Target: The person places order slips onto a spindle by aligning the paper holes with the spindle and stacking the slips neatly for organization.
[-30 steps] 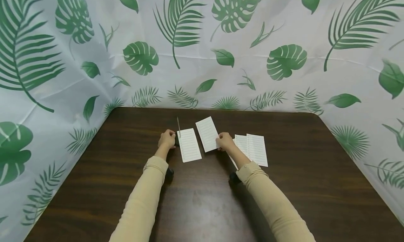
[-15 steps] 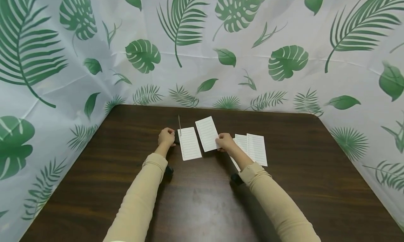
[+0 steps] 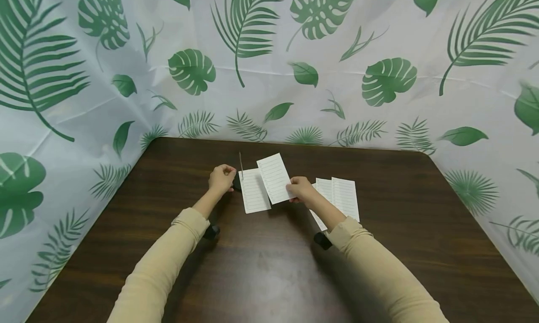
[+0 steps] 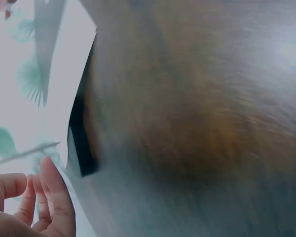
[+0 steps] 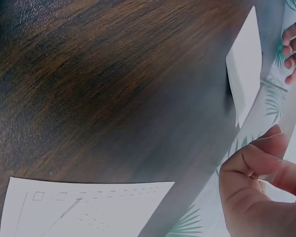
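My right hand (image 3: 302, 189) pinches a white lined paper slip (image 3: 273, 178) by its lower right edge, holding it above the table. The slip's left edge overlaps another lined slip (image 3: 254, 199) in the head view. That second slip sits on a bill spike, whose thin rod (image 3: 241, 161) stands up through or beside its upper left corner; I cannot tell which. Under it shows the black base (image 4: 81, 150). My left hand (image 3: 221, 178) is just left of the base, fingers loosely bent, nothing between them in the left wrist view.
Several more lined slips (image 3: 346, 199) lie overlapping on the dark wooden table (image 3: 261, 267), right of and partly behind the right hand. A leaf-print curtain (image 3: 269, 89) hangs behind the table and along its left side. Dark wrist cameras (image 3: 323, 241) sit under both wrists.
The held slip has shifted slightly left, now overlapping the slip on the spike. My left hand has lifted a little off the black base, its forearm swinging outward to the left.
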A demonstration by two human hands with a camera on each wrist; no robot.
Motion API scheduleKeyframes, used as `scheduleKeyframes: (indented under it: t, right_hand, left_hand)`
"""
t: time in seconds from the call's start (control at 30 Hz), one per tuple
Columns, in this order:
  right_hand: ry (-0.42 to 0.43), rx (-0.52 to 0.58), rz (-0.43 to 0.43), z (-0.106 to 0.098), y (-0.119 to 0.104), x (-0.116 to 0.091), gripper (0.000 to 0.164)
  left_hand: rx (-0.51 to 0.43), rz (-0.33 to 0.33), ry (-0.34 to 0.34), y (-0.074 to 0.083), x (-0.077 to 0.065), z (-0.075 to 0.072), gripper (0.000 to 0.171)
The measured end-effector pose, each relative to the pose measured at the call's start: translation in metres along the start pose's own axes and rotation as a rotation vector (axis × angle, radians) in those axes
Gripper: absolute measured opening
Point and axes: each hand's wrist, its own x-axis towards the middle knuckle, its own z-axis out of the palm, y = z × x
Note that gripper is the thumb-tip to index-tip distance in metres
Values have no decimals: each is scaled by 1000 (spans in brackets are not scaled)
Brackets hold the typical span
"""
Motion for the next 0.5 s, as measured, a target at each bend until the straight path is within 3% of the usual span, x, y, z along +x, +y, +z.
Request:
scheduleKeyframes:
  t: [0.03,0.1,0.17,0.3,0.5]
  right_hand:
    - [8,-17,40,1,-7,-4,21]
    - [-19,34,2,-1,-9,-7,19]
    - [-16,45,11,2,-27,-23,19]
    - [29,6,86,13,-82,-68,24]
    - [72,42,50,14,-105,-88,24]
  left_hand:
    - [21,20,-5,1,-2,0,22]
    - [48,48,-15,4,-6,2,23]
    - [44,57,-25,5,-10,4,24]
    - [-75,26,-58,10,-14,7,28]
    - [-318,-21,-205,25,-19,2,35]
